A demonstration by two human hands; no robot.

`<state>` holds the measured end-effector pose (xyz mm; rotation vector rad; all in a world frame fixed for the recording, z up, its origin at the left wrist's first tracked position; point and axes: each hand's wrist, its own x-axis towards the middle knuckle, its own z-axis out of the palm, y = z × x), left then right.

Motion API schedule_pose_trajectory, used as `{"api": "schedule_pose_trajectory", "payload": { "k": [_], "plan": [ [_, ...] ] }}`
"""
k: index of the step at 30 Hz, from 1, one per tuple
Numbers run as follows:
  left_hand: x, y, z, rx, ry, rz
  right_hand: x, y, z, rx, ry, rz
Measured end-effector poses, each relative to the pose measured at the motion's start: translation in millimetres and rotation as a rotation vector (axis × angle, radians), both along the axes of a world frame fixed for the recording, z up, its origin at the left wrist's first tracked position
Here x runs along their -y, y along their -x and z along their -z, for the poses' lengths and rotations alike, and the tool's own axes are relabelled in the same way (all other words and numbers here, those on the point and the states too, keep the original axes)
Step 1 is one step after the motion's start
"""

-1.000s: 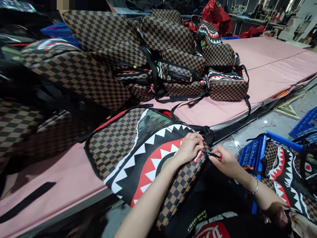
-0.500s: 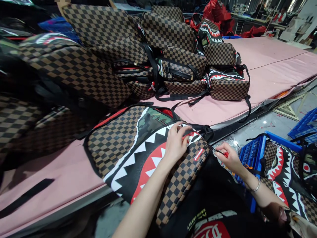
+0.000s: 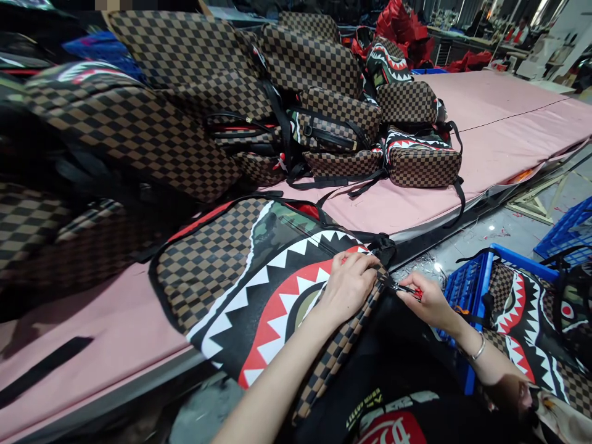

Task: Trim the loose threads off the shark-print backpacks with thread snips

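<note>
A checkered backpack (image 3: 210, 256) with a shark-mouth print lies face up over the table's front edge, partly toward my lap. My left hand (image 3: 351, 283) presses on its front near the right end, fingers curled over the pocket's checkered edge and gripping it; the fingertips are partly hidden. In my right hand (image 3: 428, 301) is a small pair of red-handled thread snips (image 3: 403, 287). Their dark blades point left and reach the backpack's edge beside my left fingertips. Whether a thread lies between the blades is too small to tell.
Several similar backpacks (image 3: 314, 61) are piled along the back and left of the pink-covered table (image 3: 499, 117). A blue crate (image 3: 485, 290) holding more backpacks stands at the right. A loose black strap (image 3: 46, 367) lies at the lower left.
My left hand has moved right and down from the shark print to the pocket's edge. The snips have turned, and their blades now show at that edge.
</note>
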<state>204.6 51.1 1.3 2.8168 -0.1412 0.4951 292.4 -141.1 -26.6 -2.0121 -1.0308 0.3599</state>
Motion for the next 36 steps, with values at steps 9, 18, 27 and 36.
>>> {"api": "schedule_pose_trajectory", "payload": {
  "k": [9, 18, 27, 36],
  "plan": [
    [4, -1, 0.6, 0.108, -0.041, 0.039, -12, 2, -9.5, 0.068, 0.054, -0.046],
    [-20, 18, 2.6, 0.252, 0.129, -0.240, -10, 6, -1.2, -0.547, -0.162, 0.105],
    [-15, 64, 12.0, 0.178, -0.017, -0.043, -2, 36, 1.9, -1.597, -0.229, -0.032],
    [1, 58, 18.6, 0.418, -0.026, -0.083, -8, 52, -14.5, -1.862, -0.124, -0.103]
  ]
}}
